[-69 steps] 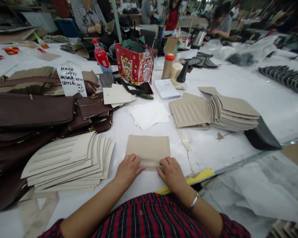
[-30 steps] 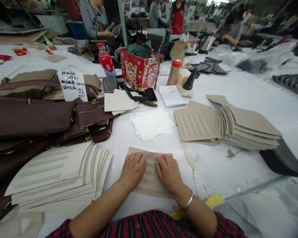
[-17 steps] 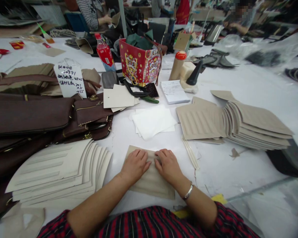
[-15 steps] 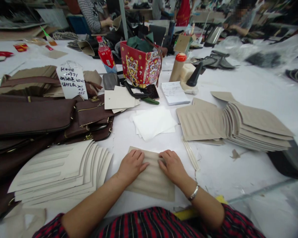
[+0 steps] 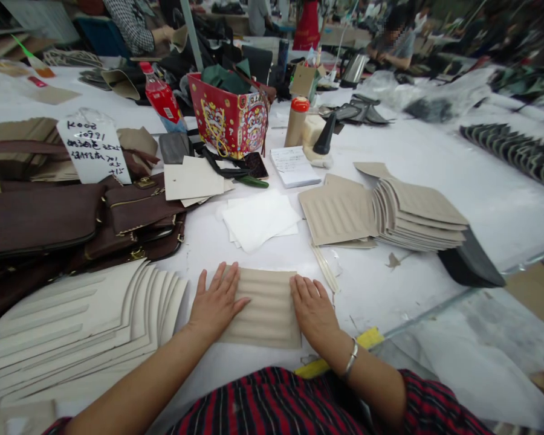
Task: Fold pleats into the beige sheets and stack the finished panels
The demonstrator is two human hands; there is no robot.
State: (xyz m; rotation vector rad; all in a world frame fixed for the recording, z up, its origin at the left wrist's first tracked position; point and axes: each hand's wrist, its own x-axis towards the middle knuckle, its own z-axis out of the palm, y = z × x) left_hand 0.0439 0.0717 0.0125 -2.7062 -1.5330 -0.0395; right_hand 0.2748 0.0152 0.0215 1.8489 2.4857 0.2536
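A beige ridged panel [image 5: 265, 308] lies flat on the white table in front of me. My left hand [image 5: 215, 305] rests on its left edge, fingers spread. At the right edge lies my right hand [image 5: 315, 308], palm down with fingers stretched out, a silver bracelet on the wrist. To the left is a fanned stack of pale panels with grey strips [image 5: 77, 326]. Similar beige ridged panels [image 5: 338, 214] lie to the right, beside a fanned beige stack [image 5: 424, 211]. White sheets [image 5: 260, 219] are just beyond the panel.
Dark brown bags [image 5: 40, 214] cover the left side. Farther back stand a red patterned box [image 5: 229, 121], a red-labelled bottle [image 5: 163, 99], a notepad [image 5: 294, 167] and a glue container with black nozzle [image 5: 320, 142]. People sit in the background.
The view has shifted to the right. Both hands have moved outward to the panel's side edges, with fingers flatter and straighter. The panel now lies straighter, its ridges more visible.
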